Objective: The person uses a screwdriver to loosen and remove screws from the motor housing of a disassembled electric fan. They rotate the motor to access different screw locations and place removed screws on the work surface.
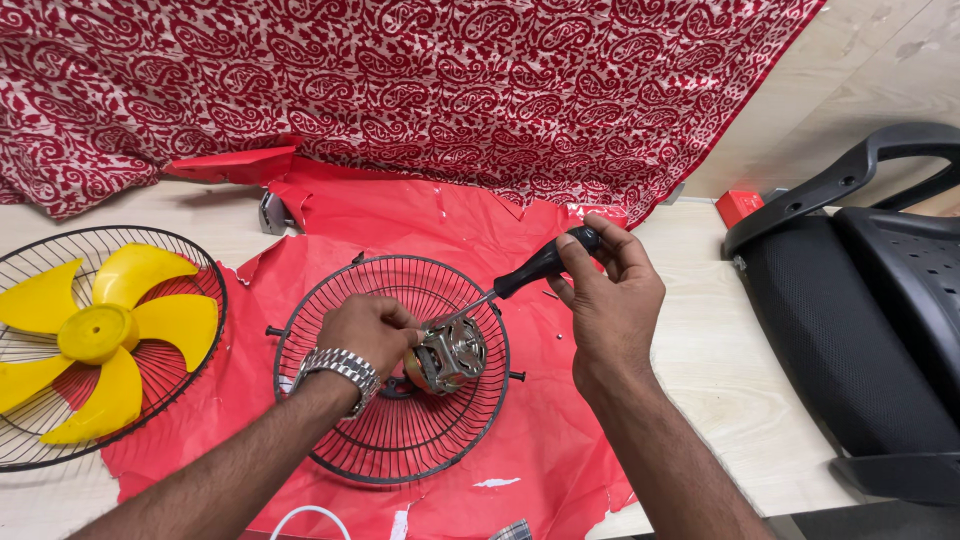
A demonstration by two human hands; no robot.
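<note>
My left hand [368, 330], with a metal watch on the wrist, grips a small fan motor [450, 352] that sits in the middle of a round black wire fan guard [330, 440]. My right hand [608, 290] holds a black-handled screwdriver [540, 264]. Its metal shaft slants down to the left and its tip meets the top of the motor. The guard lies on a sheet of red paper [400, 215] on the light wooden table [720, 370].
A yellow fan blade [100, 335] rests in a second wire guard [205, 270] at the left. Red patterned cloth [450, 90] hangs along the back. A black office chair [860, 310] stands at the right. A small red box [740, 206] sits near the table's far edge.
</note>
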